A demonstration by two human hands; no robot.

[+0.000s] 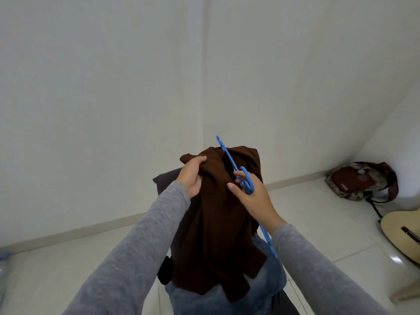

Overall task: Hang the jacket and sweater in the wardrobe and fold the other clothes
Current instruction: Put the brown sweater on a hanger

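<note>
**A:** How far have we got with the clothes?

**B:** Not far, we judge. We hold the brown jacket (pixel 216 223) up in the air in front of us, over the tiled floor (pixel 306 214) and facing the corner of the room. Our left hand (pixel 192 176) has its grip clamped on a bunch of cloth near the collar. Our right hand (pixel 254 201) has its fingers curled round the hook of the blue plastic hanger (pixel 227 155), which lies slanted across the top of the jacket.

**A:** Is the hanger in the shoulders?

**B:** We think not. One arm of it pokes out past the top of the jacket and the other runs down under our right wrist. Neither looks seated in a shoulder. No wardrobe is in view, so nothing is hung yet.

**A:** And the rest?

**B:** Below the jacket we see a blue-grey garment (pixel 227 296) and a dark one (pixel 164 178), both loose and unfolded. We cannot tell what they rest on, nor whether the sweater is among them. So hanging both pieces and all the folding are left to do.

**A:** Anything we can read?

**B:** No. The hanger and the jacket show no label. The backpack (pixel 361 180) against the wall and the guitar (pixel 400 230) at the right edge carry no writing we can make out.
</note>
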